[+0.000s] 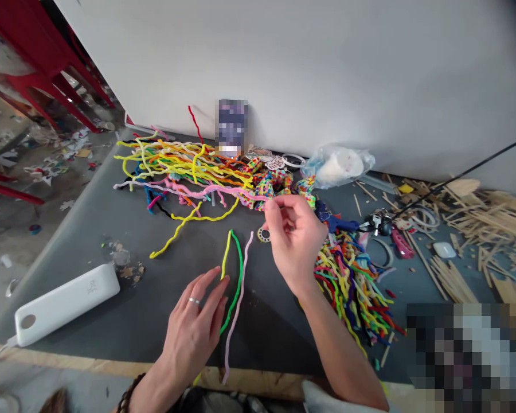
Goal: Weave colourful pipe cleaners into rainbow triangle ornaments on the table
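My right hand (294,238) is raised over the dark table (112,229) and pinches the end of a pink pipe cleaner (206,190) that trails left into a big pile of coloured pipe cleaners (176,163). My left hand (195,327), with a ring, lies flat on the table, its fingertips touching a yellow pipe cleaner (226,255). Beside it lie a green pipe cleaner (236,287) and a pale pink one (238,304), laid out lengthwise.
A white power bank (66,303) lies front left. A second heap of pipe cleaners (352,281) sits right of my right wrist. Farther right are a blue glue gun (337,221), wooden sticks (477,218), rings and a plastic bag (337,165). A grey wall stands behind.
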Tool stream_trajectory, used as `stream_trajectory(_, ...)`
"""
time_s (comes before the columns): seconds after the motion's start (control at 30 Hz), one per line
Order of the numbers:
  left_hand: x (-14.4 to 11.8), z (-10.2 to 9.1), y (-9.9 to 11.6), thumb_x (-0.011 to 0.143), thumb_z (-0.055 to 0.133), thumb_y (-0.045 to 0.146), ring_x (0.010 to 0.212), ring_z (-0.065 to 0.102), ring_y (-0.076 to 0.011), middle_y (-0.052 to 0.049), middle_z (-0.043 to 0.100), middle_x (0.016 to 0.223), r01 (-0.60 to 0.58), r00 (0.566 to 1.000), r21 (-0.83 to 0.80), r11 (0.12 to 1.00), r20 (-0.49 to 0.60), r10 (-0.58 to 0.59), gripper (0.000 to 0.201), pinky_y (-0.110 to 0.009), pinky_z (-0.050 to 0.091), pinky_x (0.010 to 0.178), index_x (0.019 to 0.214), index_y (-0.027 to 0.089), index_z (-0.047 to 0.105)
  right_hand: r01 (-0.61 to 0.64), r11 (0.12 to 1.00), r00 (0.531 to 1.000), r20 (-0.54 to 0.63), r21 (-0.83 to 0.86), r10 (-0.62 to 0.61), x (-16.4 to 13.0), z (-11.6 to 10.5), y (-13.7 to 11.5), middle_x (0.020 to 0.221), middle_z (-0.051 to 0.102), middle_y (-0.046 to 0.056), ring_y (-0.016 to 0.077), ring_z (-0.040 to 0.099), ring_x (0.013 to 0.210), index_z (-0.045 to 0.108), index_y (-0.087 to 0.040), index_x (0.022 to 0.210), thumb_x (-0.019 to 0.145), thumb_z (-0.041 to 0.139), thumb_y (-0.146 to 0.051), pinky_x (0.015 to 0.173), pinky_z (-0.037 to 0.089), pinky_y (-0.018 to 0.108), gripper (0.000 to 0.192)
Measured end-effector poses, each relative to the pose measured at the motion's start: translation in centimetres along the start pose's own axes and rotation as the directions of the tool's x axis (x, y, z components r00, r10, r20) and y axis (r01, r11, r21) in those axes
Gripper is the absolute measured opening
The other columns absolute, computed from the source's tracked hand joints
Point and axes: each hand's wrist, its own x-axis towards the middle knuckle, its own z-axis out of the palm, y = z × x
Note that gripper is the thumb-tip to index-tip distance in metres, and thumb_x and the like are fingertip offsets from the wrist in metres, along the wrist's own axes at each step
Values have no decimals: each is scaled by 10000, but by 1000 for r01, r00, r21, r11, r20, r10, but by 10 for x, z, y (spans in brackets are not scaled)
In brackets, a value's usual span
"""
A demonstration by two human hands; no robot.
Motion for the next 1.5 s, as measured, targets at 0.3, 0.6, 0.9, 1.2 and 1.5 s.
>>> stream_trajectory(0.3, -11, -33, -2, 797, 801, -19, 1113, 681, -234, -101, 678, 1216, -184, 917, 173, 968, -323, 232, 518, -338, 607, 986, 1266, 177, 702, 260, 961, 929, 296, -91, -223, -84, -36, -15, 723, 742, -48, 98, 659, 538, 655, -260, 989, 956, 700, -233, 549, 492, 236, 62)
stream_trajectory(0.6, -12, -28, 10, 966, 582, -3, 1212, 671, -263, -137, 728, 1238, -250, 966, -280, 927, -131, 221, 455, -379, 639, 923, 1399, 133, 604, 285, 958, 946, 160, 11, -283, -143, -25, -7, 781, 791, 14, 164, 728, 585, 682, -235, 1081, 927, 652, -100, 568, 555, 305, 207)
stream_trajectory(0.9, 6, -21, 25, 940, 594, -40, 788, 693, -117, -33, 739, 875, -59, 988, -454, 889, -151, -12, 257, -223, 594, 748, 1056, 171, 685, 117, 986, 989, 76, 119, -127, -152, -20, -5, 862, 820, -7, 167, 772, 683, 738, -284, 1066, 874, 694, -58, 644, 628, 281, 300)
stream_trajectory(1.2, 11, -34, 27, 963, 576, 48, 627, 669, -85, 17, 719, 759, 138, 987, -550, 824, 2, -164, 201, -157, 548, 614, 899, 203, 687, 105, 962, 985, 107, 252, -135, -153, -13, 7, 860, 812, 5, 173, 770, 731, 738, -267, 1047, 903, 715, -102, 656, 610, 301, 220)
stream_trajectory(1.5, 6, -24, 23, 971, 564, 28, 735, 685, -107, -17, 711, 839, 84, 996, -592, 802, 47, -70, 203, -180, 560, 688, 998, 191, 682, 164, 978, 983, 57, 132, -173, -150, -22, 2, 843, 804, 10, 186, 758, 666, 735, -310, 1016, 885, 705, -120, 604, 637, 324, 232)
